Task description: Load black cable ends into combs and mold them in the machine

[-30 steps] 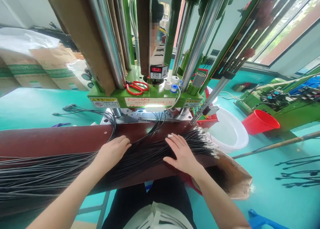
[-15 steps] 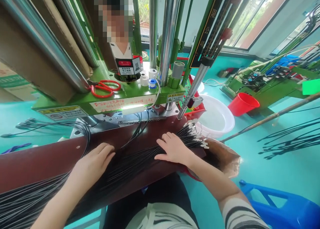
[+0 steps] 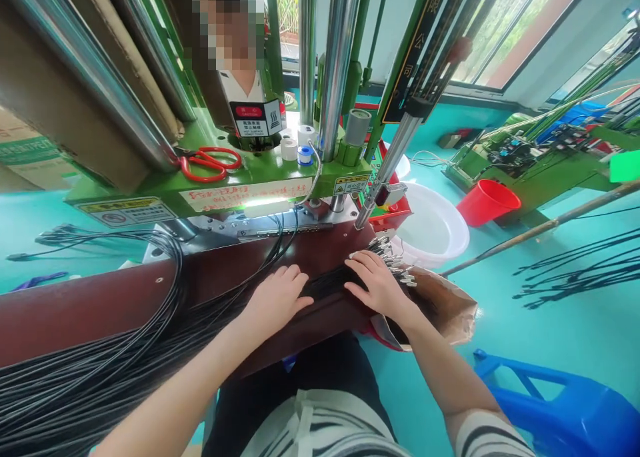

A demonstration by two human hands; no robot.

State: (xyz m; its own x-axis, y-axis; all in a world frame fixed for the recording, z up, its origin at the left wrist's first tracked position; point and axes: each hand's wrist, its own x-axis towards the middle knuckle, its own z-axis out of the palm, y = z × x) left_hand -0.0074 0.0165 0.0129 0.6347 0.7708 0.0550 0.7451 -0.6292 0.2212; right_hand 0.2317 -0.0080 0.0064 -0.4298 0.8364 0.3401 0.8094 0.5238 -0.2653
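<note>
A long bundle of thin black cables runs along the brown board, with silver metal ends at its right. My left hand lies over the bundle right of the board's middle, fingers bent across its far side and thumb on the near side. Close to the metal ends, my right hand curls round the same bundle, its thumb apart from the fingers. Between the two hands the cables are pressed into a narrow strand. Both palms face down, so the exact grip underneath is hidden.
Behind the board stands a green press carrying red-handled scissors and small tape rolls. Another person is behind it. An open paper-lined container, a white tub, a red bucket and a blue stool are at right.
My left hand has slid right along the cables, closer to my right hand. The right hand has shifted slightly right towards the metal ends. The cables between them are drawn closer together.
</note>
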